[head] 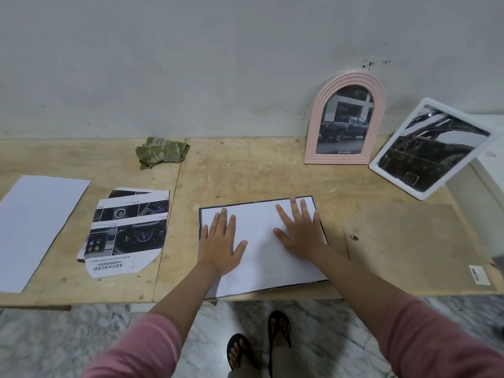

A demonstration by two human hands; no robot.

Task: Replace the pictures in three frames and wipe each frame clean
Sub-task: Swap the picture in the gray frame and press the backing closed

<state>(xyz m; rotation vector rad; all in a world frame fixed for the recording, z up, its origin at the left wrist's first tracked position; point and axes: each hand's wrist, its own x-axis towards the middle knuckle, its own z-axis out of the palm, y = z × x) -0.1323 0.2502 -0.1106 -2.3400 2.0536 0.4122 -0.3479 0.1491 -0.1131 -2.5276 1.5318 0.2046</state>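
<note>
Both hands flat, fingers spread, gripping nothing: left hand (220,242) and right hand (299,230) press the white sheet (261,249) into the black frame (317,214), face-down at the tabletop (245,165) near edge. Square the sheet to the frame corners before backing goes on (brown board (414,241) right of frame, likely). Left of frame: car printouts (128,227). Beyond it: green cloth (161,155), pink arched frame (345,118), white frame (431,148).

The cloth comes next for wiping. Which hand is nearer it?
Left. The left hand lies flat on the white sheet, below and right of the cloth; the right hand lies farther right.
</note>
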